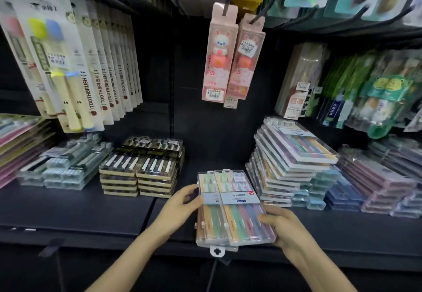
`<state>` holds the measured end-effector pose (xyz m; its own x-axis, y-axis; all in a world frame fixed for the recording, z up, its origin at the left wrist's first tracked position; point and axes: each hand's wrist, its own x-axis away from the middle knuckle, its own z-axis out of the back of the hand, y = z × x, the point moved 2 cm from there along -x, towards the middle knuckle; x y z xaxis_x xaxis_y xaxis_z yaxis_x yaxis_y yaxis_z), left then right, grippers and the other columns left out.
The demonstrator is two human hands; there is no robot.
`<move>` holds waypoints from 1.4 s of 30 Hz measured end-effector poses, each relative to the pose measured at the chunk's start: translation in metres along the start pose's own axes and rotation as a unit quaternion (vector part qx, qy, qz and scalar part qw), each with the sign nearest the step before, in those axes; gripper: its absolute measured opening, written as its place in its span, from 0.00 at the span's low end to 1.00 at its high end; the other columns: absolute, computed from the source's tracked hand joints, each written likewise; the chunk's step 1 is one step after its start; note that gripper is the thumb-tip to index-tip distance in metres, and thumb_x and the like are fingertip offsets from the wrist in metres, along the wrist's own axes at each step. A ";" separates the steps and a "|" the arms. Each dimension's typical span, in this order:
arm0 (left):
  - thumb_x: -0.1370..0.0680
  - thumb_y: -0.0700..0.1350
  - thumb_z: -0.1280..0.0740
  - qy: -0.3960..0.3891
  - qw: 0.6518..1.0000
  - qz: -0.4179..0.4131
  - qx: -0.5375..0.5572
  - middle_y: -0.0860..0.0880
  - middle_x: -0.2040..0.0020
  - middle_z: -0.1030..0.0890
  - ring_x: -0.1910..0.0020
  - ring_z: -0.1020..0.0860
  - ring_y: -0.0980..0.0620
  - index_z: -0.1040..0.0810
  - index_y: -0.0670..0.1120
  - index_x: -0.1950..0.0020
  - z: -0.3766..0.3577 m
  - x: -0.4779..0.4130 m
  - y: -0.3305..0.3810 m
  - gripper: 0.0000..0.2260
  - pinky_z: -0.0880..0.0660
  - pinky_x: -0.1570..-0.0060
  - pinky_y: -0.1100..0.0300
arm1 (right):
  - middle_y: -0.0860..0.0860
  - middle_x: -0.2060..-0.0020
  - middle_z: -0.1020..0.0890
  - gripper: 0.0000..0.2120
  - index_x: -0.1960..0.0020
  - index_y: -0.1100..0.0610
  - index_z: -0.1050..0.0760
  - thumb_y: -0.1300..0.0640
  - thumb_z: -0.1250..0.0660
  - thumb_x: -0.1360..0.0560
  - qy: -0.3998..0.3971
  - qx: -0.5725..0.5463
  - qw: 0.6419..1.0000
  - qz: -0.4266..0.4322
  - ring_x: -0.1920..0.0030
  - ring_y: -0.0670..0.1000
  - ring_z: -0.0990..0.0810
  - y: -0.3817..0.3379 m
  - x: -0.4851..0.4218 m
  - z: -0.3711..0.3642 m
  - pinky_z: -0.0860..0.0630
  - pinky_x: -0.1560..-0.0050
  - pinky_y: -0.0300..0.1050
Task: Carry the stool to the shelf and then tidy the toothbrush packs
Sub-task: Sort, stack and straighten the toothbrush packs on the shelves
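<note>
- Flat pastel stack (20, 141) seen at far left of the shelf (68, 207).
- White "TOOTHBRUSH" hanging packs (100, 74) are hung in a row above it, fanned and tilted.
- Pile of transparent boxes (66, 166) laid on the shelf below those, edges uneven.
- Black-and-gold boxes (141, 168) stacked in two neat columns just beside that pile.
- Left hand (180, 205): fingers (193, 192) are curled on the left edge of the clear toothbrush packs (230, 209), gripping them.
- Clear toothbrush packs: two are held together, one overlapping the other, at the shelf's front edge between the black-and-gold boxes and the tall stack; the hang tab is pointed toward the person. Whether they rest on the shelf cannot be told.
- Pink bunny packs (219, 54) are hung on hooks above, well apart from the held packs.
- Right hand (285, 230): the packs' lower right corner is gripped, thumb on top, remaining fingers hidden underneath.
- Tall stack (292, 154) of similar clear packs is piled just right of the held ones, upper layers skewed.
- Blue and purple stacks (376, 184) are laid further right.
- Green hanging packs (376, 93) are hung above those.
</note>
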<state>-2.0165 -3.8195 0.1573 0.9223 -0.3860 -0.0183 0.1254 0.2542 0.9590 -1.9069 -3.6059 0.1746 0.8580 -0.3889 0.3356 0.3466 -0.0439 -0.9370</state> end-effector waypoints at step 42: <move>0.22 0.53 0.35 0.005 0.985 0.165 0.044 0.44 0.52 0.17 0.55 0.18 0.48 0.20 0.40 0.49 -0.023 -0.001 0.020 0.16 0.23 0.55 0.56 | 0.47 0.54 0.17 0.12 0.43 0.54 0.21 0.59 0.32 0.26 0.020 0.166 0.979 0.120 0.50 0.47 0.20 -0.016 -0.011 -0.042 0.24 0.40 0.52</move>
<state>-2.0068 -3.7938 0.1704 0.9115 -0.2860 0.2956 -0.2128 0.2870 0.9340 -1.9377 -3.6396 0.1824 0.9167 -0.3871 0.0991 0.2462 0.3519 -0.9031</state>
